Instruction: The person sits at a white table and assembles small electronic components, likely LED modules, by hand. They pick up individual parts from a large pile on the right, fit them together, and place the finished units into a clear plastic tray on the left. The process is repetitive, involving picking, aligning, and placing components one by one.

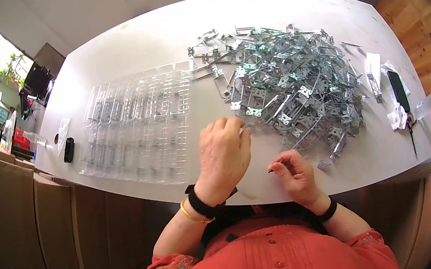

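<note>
My left hand (224,151) is over the white table by the near left edge of a heap of small metal brackets (296,76). Its fingers are curled together, and whatever they may hold is hidden. Lower and to the right, my right hand (296,177) pinches a thin dark piece (274,167) between thumb and fingers; only its tip shows. The heaped brackets are silvery, with flat punched ends and long narrow arms, tangled together. To the left lies a clear plastic tray (135,127) with rows of compartments; greyish parts show faintly through it.
The white table (155,37) has a black object (68,150) at its left. On the right are a black-handled tool (398,91), crumpled white paper (398,118) and a translucent bottle (430,102). Cardboard boxes (55,227) stand below the left edge; a wooden round top (417,18) leans beyond the right.
</note>
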A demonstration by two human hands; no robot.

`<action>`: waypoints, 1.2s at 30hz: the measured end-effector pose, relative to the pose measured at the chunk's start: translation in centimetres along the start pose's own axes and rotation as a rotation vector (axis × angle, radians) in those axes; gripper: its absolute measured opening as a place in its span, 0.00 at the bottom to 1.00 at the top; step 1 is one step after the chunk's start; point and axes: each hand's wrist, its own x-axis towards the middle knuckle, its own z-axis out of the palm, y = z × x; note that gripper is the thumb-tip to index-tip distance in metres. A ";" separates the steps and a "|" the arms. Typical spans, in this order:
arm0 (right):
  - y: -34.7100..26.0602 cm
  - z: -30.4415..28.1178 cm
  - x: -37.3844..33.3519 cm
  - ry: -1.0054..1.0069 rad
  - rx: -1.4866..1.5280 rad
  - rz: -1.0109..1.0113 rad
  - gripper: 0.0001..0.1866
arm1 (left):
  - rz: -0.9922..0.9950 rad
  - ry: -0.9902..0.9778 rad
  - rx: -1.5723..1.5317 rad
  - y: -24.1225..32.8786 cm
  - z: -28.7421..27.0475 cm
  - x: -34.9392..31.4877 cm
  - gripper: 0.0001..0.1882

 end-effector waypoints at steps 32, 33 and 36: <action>-1.3 -0.4 0.4 -0.028 -0.117 -0.055 0.07 | -0.204 0.013 -0.135 -1.8 7.8 3.4 0.21; -1.5 -0.5 0.4 -0.031 -0.129 -0.049 0.07 | -0.180 0.029 -0.128 -1.8 7.8 3.4 0.21; -1.7 -0.5 0.4 -0.030 -0.143 -0.043 0.07 | -0.139 0.064 -0.126 -1.6 7.6 3.0 0.21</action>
